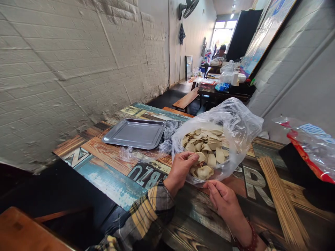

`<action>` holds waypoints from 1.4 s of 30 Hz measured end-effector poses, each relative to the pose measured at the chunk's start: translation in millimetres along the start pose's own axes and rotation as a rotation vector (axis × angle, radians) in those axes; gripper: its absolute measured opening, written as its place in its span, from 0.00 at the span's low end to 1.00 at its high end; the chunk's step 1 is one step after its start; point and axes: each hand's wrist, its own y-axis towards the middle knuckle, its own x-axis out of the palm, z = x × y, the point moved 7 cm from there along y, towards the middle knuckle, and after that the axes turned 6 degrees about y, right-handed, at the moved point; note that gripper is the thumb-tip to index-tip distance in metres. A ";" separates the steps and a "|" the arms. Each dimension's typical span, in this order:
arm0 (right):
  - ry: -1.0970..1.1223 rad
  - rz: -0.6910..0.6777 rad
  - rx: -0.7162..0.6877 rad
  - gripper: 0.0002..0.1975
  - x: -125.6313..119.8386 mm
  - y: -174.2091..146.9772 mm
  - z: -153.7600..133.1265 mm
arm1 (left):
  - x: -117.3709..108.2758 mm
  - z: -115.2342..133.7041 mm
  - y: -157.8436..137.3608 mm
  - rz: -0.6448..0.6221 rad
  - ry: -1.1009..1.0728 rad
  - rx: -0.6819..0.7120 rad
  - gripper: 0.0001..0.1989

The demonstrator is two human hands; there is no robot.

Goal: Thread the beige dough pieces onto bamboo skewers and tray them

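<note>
My left hand [181,170] pinches a flat, pale beige slice [199,157] at the near side of a clear plastic bag [240,122]. The bag lies wide open and holds many similar oval slices [206,143]. Just right of and below it, my right hand [223,200] is closed on a thin bamboo skewer [230,233], whose lower end shows beneath the palm. A small orange-brown bit of stick appears by the slice in my left hand. A bundle of bamboo skewers [284,202] lies to the right of my right hand.
A metal tray [134,133] sits on the patterned wooden table [110,181], left of the bag, with crumpled plastic [141,153] beside it. At right stands a black box [300,164] with plastic packaging. Benches, cluttered tables and a person [222,52] are farther back.
</note>
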 end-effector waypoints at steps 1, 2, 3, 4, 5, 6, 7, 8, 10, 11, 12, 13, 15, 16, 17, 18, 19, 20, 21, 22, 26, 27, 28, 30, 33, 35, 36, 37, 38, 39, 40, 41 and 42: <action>0.003 0.004 0.005 0.22 -0.8 0.1 1.1 | 1.0 -0.9 -0.4 -0.005 0.005 -0.005 0.17; 0.004 0.009 0.009 0.22 -1.7 0.0 1.9 | 1.8 -2.1 -0.7 -0.009 0.010 -0.011 0.17; 0.002 0.012 0.013 0.22 -2.3 -0.1 2.6 | 2.4 -3.5 -1.1 -0.011 0.018 -0.018 0.17; 0.004 0.017 0.015 0.22 -3.0 -0.3 3.0 | 2.7 -5.0 -1.4 -0.011 0.029 -0.023 0.17; 0.007 0.021 0.015 0.22 -3.4 -0.5 3.1 | 2.8 -6.7 -1.6 -0.010 0.043 -0.029 0.18; 0.012 0.028 0.014 0.21 -3.8 -0.7 2.8 | 2.9 -8.5 -1.7 -0.011 0.057 -0.034 0.18; 0.017 0.032 0.013 0.21 -3.9 -0.7 2.2 | 2.9 -10.2 -1.8 -0.011 0.069 -0.038 0.18; 0.022 0.034 0.014 0.21 -3.6 -0.7 1.5 | 2.9 -11.6 -1.8 -0.011 0.079 -0.041 0.18; 0.038 0.030 0.024 0.22 -2.4 -0.3 0.4 | 2.9 -12.9 -1.9 -0.008 0.090 -0.041 0.18; 0.045 0.026 0.032 0.22 -1.9 0.0 -0.1 | 2.9 -12.5 -2.0 -0.006 0.091 -0.039 0.18; 0.055 0.025 0.040 0.23 -1.6 0.4 -0.4 | 3.2 -11.8 -2.2 -0.009 0.086 -0.040 0.18; 0.067 0.026 0.049 0.23 -1.7 0.7 -0.6 | 4.0 -11.0 -2.5 -0.018 0.074 -0.047 0.19; 0.093 0.038 0.066 0.23 -2.8 1.3 -0.5 | 6.1 -9.7 -3.7 -0.048 0.042 -0.079 0.21; 0.109 0.047 0.075 0.23 -3.7 1.3 -0.2 | 7.7 -9.1 -4.5 -0.074 0.026 -0.097 0.23; 0.126 0.056 0.086 0.23 -4.5 1.2 0.2 | 9.4 -8.5 -5.3 -0.102 0.013 -0.111 0.24; 0.140 0.064 0.096 0.22 -5.2 1.0 0.5 | 10.8 -7.7 -6.0 -0.128 0.006 -0.118 0.24; 0.149 0.072 0.106 0.23 -5.7 0.6 0.6 | 11.8 -7.0 -6.5 -0.147 0.004 -0.121 0.24; 0.154 0.077 0.113 0.23 -5.8 0.1 0.4 | 12.3 -6.6 -6.7 -0.159 0.007 -0.122 0.23; 0.153 0.079 0.118 0.23 -5.5 -0.2 -0.1 | 12.2 -6.6 -6.5 -0.160 0.013 -0.123 0.23; 0.150 0.075 0.120 0.23 -4.7 -0.4 -1.1 | 11.4 -6.8 -6.0 -0.151 0.021 -0.123 0.23; 0.134 0.059 0.114 0.23 -1.1 1.3 -5.9 | 8.0 -7.1 -2.8 -0.103 0.069 -0.093 0.20; 0.127 0.063 0.109 0.22 -1.1 2.1 -7.0 | 7.3 -6.9 -1.9 -0.094 0.089 -0.078 0.19; 0.118 0.068 0.101 0.22 -1.4 3.0 -7.9 | 6.6 -6.8 -1.2 -0.087 0.111 -0.064 0.18; 0.095 0.078 0.078 0.22 -2.8 4.6 -9.4 | 6.1 -7.0 0.0 -0.090 0.154 -0.047 0.18; 0.060 0.098 0.040 0.21 -7.1 5.6 -10.3 | 4.4 -4.5 1.2 -0.084 0.210 -0.022 0.20; 0.060 0.130 0.017 0.21 -12.1 5.7 -11.1 | 0.8 2.2 1.9 -0.045 0.243 0.023 0.21; 0.075 0.153 0.003 0.21 -15.4 5.9 -11.9 | -1.8 6.9 2.3 -0.019 0.249 0.054 0.21; 0.099 0.180 -0.008 0.21 -19.1 6.2 -12.6 | -5.2 12.1 2.9 0.011 0.250 0.091 0.21; 0.129 0.211 -0.018 0.21 -23.1 6.5 -13.0 | -9.5 17.6 3.7 0.045 0.246 0.134 0.20; 0.161 0.243 -0.027 0.21 -27.2 7.0 -13.3 | -14.6 22.8 4.8 0.083 0.245 0.178 0.20; 0.190 0.272 -0.033 0.20 -31.1 7.5 -13.2 | -20.5 27.3 6.2 0.125 0.254 0.221 0.19; 0.216 0.297 -0.037 0.20 -34.5 8.0 -12.8 | -26.8 30.9 7.9 0.169 0.277 0.260 0.18; 0.235 0.318 -0.040 0.20 -37.2 8.4 -12.3 | -32.8 33.4 9.8 0.210 0.312 0.292 0.17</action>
